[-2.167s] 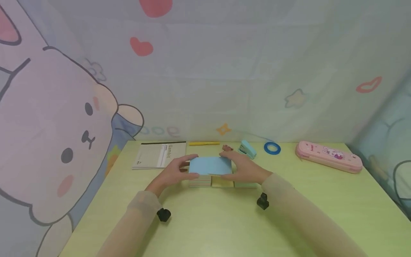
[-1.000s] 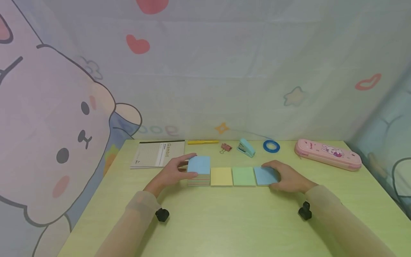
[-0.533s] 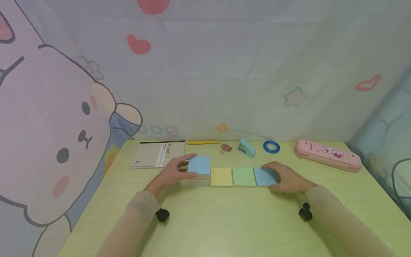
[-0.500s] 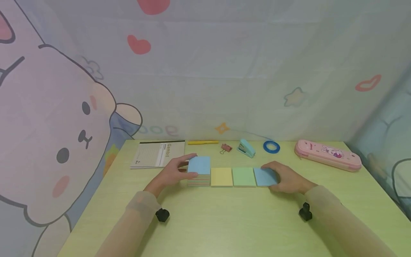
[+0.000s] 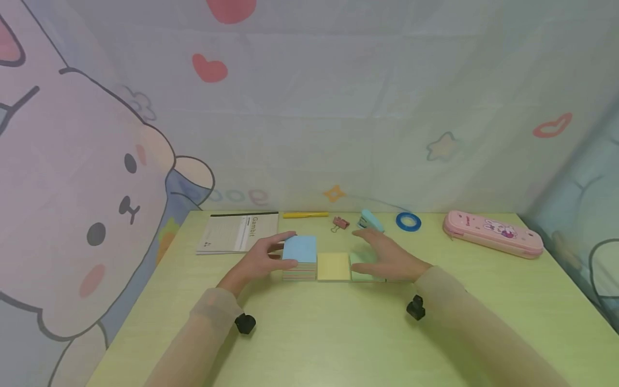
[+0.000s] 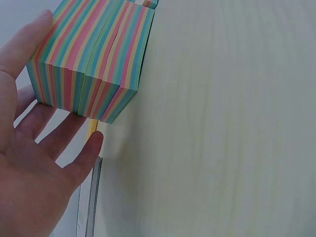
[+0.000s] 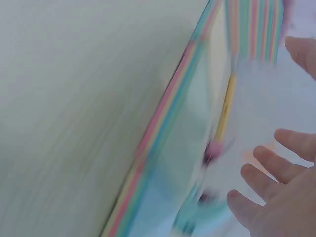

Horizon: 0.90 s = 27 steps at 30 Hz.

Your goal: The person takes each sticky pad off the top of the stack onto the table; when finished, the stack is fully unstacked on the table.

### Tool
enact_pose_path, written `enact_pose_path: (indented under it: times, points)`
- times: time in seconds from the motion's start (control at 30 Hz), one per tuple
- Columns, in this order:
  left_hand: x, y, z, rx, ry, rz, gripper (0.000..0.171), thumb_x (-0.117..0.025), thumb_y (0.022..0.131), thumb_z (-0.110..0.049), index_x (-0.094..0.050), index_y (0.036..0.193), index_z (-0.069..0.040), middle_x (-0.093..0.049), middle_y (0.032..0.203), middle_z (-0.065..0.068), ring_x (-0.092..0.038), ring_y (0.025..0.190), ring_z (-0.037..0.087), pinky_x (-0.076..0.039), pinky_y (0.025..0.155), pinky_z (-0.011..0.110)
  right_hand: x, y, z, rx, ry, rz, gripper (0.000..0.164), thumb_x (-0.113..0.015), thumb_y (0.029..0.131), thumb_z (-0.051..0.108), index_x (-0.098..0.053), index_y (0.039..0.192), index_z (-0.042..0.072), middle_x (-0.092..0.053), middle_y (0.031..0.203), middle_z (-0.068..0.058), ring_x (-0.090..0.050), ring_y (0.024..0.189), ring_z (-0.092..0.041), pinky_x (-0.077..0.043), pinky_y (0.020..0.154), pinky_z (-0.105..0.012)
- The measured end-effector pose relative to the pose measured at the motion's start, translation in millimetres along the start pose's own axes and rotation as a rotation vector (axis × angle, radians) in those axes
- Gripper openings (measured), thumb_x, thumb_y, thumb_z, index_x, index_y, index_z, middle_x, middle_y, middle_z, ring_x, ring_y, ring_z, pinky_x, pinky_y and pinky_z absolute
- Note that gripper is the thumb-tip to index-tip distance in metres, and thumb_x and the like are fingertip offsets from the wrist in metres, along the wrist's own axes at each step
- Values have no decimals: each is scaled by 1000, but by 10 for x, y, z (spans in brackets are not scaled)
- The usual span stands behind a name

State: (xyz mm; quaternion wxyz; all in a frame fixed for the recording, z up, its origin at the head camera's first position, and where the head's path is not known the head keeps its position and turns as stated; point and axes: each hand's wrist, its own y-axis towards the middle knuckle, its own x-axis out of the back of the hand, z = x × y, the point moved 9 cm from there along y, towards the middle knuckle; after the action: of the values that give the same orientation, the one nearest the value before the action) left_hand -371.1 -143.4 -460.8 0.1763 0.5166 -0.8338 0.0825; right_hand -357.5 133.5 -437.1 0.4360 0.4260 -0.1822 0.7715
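My left hand (image 5: 261,260) pinches the sides of a tall stack of sticky note pads (image 5: 300,250), blue on top with striped edges, thumb on the near side and fingers on the far side. The left wrist view shows the layered stack (image 6: 89,54) between thumb and fingers. My right hand (image 5: 391,258) hovers over the low row of pads, fingers spread, holding nothing. Against the stack lies a yellow sticky note pad (image 5: 333,266); beside it is a green pad (image 5: 368,278), partly covered by the right hand. A blue pad (image 7: 158,197) ends the row, mostly hidden in the head view.
Along the table's back edge lie a notebook (image 5: 237,234), a yellow pen (image 5: 306,215), a binder clip (image 5: 340,223), a mint stapler (image 5: 371,220), a blue tape roll (image 5: 408,221) and a pink pencil case (image 5: 493,234). A printed cloth (image 5: 309,134) hangs behind.
My right hand first set a blue pad at the row's right end, then let go and moved left over the green pad. The left hand stays on the stack.
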Motion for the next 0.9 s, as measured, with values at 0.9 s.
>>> enact_pose_path:
  times: [0.9]
  points:
    - [-10,17,36,3,48,24,78,-87,88,-18,-50,156,-10,-48,161,9,-45,147,42,-44,118,55,-287,490,509,96,-44,-12,79,-86,89,35,-51,151,1,-56,151,-14,-55,138,-32,-51,112,-48]
